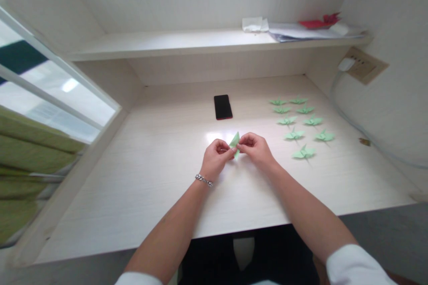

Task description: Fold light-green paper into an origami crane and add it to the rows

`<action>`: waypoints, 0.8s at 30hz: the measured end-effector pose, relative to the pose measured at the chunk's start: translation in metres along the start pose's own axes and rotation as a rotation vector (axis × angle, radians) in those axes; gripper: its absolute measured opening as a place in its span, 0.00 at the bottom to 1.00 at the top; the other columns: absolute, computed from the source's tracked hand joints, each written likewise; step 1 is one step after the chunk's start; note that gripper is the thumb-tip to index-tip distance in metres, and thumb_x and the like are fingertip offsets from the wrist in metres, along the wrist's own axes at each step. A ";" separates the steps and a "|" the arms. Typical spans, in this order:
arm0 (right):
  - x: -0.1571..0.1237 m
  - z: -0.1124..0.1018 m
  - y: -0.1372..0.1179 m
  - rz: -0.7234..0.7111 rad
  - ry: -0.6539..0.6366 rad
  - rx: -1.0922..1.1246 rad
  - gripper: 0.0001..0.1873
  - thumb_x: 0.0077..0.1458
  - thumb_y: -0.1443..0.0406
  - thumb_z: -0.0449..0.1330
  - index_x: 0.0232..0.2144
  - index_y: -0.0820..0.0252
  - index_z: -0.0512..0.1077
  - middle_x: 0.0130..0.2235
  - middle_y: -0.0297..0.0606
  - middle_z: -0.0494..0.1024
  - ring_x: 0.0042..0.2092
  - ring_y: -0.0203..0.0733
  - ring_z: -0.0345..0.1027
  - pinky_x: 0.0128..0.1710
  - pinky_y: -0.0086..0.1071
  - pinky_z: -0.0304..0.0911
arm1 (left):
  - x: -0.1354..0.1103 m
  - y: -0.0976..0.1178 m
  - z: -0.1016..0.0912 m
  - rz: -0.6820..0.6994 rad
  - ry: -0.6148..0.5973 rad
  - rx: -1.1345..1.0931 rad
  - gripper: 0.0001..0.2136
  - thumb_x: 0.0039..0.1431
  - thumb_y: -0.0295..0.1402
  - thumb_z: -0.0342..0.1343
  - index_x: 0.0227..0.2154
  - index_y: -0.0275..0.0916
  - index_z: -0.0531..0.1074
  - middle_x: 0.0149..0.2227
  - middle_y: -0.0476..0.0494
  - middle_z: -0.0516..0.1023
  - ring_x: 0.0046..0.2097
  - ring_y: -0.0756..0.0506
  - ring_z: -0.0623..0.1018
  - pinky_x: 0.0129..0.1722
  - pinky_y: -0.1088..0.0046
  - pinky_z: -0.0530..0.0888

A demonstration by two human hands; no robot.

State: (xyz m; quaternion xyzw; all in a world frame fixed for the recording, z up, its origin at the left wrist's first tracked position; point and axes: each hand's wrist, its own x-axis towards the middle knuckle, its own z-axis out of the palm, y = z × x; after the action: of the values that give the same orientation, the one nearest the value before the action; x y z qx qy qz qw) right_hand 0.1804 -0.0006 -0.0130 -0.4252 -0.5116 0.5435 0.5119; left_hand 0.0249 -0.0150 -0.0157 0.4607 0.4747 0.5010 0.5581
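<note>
Between my two hands is a small piece of folded light green paper, held just above the pale desk. My left hand, with a chain bracelet on its wrist, pinches the paper from the left. From the right, my right hand pinches it between thumb and fingers. Fingertips cover part of the folds. To the right of my hands stand several light green paper cranes in two rough columns, wings spread.
A black phone lies on the desk beyond my hands. Papers and a red folded thing rest on the shelf above. A cable runs from a wall socket at right.
</note>
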 end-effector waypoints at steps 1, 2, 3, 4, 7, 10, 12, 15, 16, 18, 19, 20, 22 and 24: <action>0.000 0.000 0.000 -0.003 -0.004 -0.018 0.12 0.41 0.61 0.68 0.27 0.61 0.71 0.28 0.35 0.75 0.30 0.38 0.70 0.33 0.33 0.68 | 0.000 -0.001 0.000 -0.007 -0.011 0.005 0.16 0.40 0.34 0.67 0.28 0.37 0.65 0.25 0.52 0.71 0.26 0.51 0.74 0.26 0.73 0.75; 0.000 0.000 -0.001 -0.001 -0.012 -0.034 0.12 0.41 0.61 0.67 0.28 0.61 0.73 0.29 0.36 0.76 0.31 0.39 0.71 0.34 0.34 0.68 | 0.000 -0.002 0.000 -0.012 -0.020 0.004 0.16 0.41 0.34 0.67 0.28 0.37 0.64 0.25 0.52 0.71 0.25 0.51 0.74 0.26 0.73 0.75; -0.001 0.000 -0.001 0.001 -0.023 -0.046 0.12 0.42 0.61 0.67 0.30 0.61 0.74 0.31 0.38 0.77 0.33 0.41 0.72 0.35 0.34 0.68 | 0.001 -0.003 0.000 -0.015 -0.026 0.000 0.16 0.41 0.34 0.67 0.28 0.37 0.64 0.25 0.52 0.71 0.25 0.51 0.74 0.26 0.73 0.75; -0.001 0.000 -0.001 -0.002 -0.034 -0.060 0.13 0.42 0.61 0.67 0.31 0.62 0.74 0.32 0.39 0.78 0.34 0.41 0.72 0.36 0.35 0.68 | 0.001 -0.003 0.000 -0.014 -0.029 -0.003 0.16 0.41 0.34 0.67 0.28 0.37 0.64 0.25 0.52 0.71 0.25 0.51 0.74 0.26 0.72 0.75; -0.002 -0.001 -0.002 -0.038 -0.046 -0.137 0.13 0.42 0.61 0.67 0.31 0.62 0.76 0.32 0.40 0.79 0.34 0.42 0.72 0.38 0.35 0.68 | 0.002 -0.004 -0.001 -0.007 -0.029 -0.004 0.16 0.42 0.34 0.67 0.28 0.37 0.63 0.25 0.52 0.70 0.25 0.51 0.75 0.27 0.72 0.76; -0.002 -0.001 -0.001 -0.028 -0.015 -0.157 0.11 0.43 0.60 0.66 0.29 0.62 0.76 0.30 0.39 0.78 0.32 0.41 0.71 0.35 0.34 0.68 | 0.002 -0.003 -0.002 -0.010 -0.042 -0.001 0.17 0.40 0.33 0.67 0.30 0.37 0.64 0.26 0.51 0.72 0.26 0.50 0.76 0.27 0.72 0.75; -0.001 -0.001 0.000 0.010 0.024 -0.093 0.12 0.44 0.59 0.65 0.28 0.62 0.75 0.28 0.37 0.77 0.30 0.40 0.71 0.32 0.33 0.68 | 0.002 -0.003 -0.001 -0.005 -0.053 -0.003 0.18 0.38 0.31 0.68 0.31 0.37 0.64 0.27 0.51 0.73 0.26 0.50 0.76 0.27 0.72 0.75; 0.000 -0.001 0.001 0.054 0.050 -0.031 0.13 0.43 0.58 0.66 0.28 0.62 0.74 0.27 0.35 0.76 0.29 0.38 0.69 0.29 0.32 0.68 | 0.002 -0.002 0.000 0.007 -0.070 -0.016 0.19 0.37 0.29 0.68 0.31 0.37 0.64 0.27 0.50 0.73 0.28 0.50 0.76 0.29 0.72 0.75; 0.001 -0.002 0.001 0.063 0.042 -0.026 0.13 0.43 0.58 0.66 0.28 0.62 0.74 0.27 0.35 0.76 0.28 0.37 0.69 0.29 0.32 0.68 | 0.002 -0.002 0.000 0.007 -0.073 -0.021 0.19 0.37 0.29 0.68 0.32 0.37 0.64 0.27 0.50 0.73 0.28 0.50 0.76 0.29 0.72 0.75; 0.001 -0.002 0.000 0.086 0.012 0.000 0.13 0.43 0.58 0.65 0.29 0.62 0.74 0.28 0.35 0.76 0.29 0.37 0.69 0.31 0.33 0.69 | 0.002 -0.001 0.000 0.006 -0.068 -0.029 0.19 0.37 0.29 0.68 0.32 0.37 0.64 0.26 0.50 0.74 0.28 0.49 0.76 0.29 0.72 0.75; 0.001 -0.002 -0.001 0.093 -0.005 0.014 0.13 0.43 0.58 0.65 0.29 0.61 0.74 0.29 0.35 0.76 0.30 0.37 0.70 0.32 0.33 0.69 | 0.002 -0.002 0.000 0.006 -0.062 -0.029 0.19 0.37 0.29 0.68 0.32 0.37 0.64 0.26 0.50 0.74 0.28 0.50 0.76 0.29 0.72 0.74; 0.000 -0.003 -0.002 0.092 -0.021 0.016 0.13 0.43 0.59 0.65 0.30 0.61 0.74 0.29 0.35 0.76 0.31 0.38 0.70 0.33 0.34 0.69 | 0.002 -0.002 0.000 0.007 -0.056 -0.028 0.19 0.38 0.29 0.67 0.32 0.37 0.64 0.26 0.50 0.73 0.28 0.50 0.76 0.29 0.72 0.74; 0.000 -0.003 -0.003 0.058 -0.053 -0.040 0.13 0.42 0.60 0.65 0.30 0.62 0.74 0.30 0.35 0.76 0.32 0.38 0.70 0.34 0.33 0.69 | 0.002 -0.002 0.000 0.012 -0.055 -0.021 0.18 0.38 0.29 0.67 0.31 0.37 0.64 0.25 0.51 0.73 0.27 0.50 0.75 0.29 0.73 0.74; 0.000 -0.003 -0.003 0.021 -0.064 -0.120 0.12 0.42 0.60 0.66 0.28 0.62 0.74 0.28 0.35 0.76 0.30 0.36 0.69 0.32 0.32 0.67 | 0.002 -0.003 0.000 0.015 -0.074 -0.014 0.18 0.38 0.29 0.67 0.31 0.37 0.64 0.25 0.51 0.73 0.27 0.50 0.75 0.29 0.73 0.73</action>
State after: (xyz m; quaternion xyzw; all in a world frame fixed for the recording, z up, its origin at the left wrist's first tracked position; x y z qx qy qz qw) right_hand 0.1837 -0.0003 -0.0108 -0.4431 -0.5549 0.5304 0.4631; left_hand 0.0253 -0.0132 -0.0185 0.4784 0.4468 0.4913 0.5745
